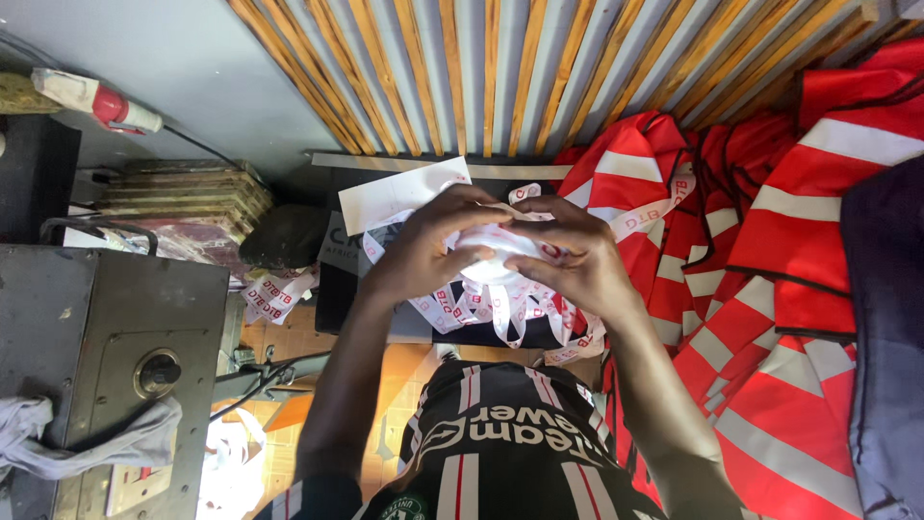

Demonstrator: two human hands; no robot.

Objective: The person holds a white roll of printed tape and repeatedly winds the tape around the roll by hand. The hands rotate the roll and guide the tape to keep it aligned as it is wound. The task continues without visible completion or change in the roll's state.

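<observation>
Our left hand point(423, 252) and right hand point(577, 258) both closed on bundle of white printed tape point(500, 252), held above dark worktop point(332, 294). We judge sorting partway: loose loops hang untidy. Red reflective vests point(770, 289) piled at worktop right edge.

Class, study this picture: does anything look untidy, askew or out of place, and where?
Yes. White ribbon strips hang in a loose tangle from the left hand and right hand, and more strips lie crumpled beside the grey metal box.

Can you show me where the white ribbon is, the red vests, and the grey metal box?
white ribbon point(500, 303), head view, on hanging loops.
red vests point(770, 250), head view, on a red panel.
grey metal box point(77, 308), head view, on its top face.
</observation>
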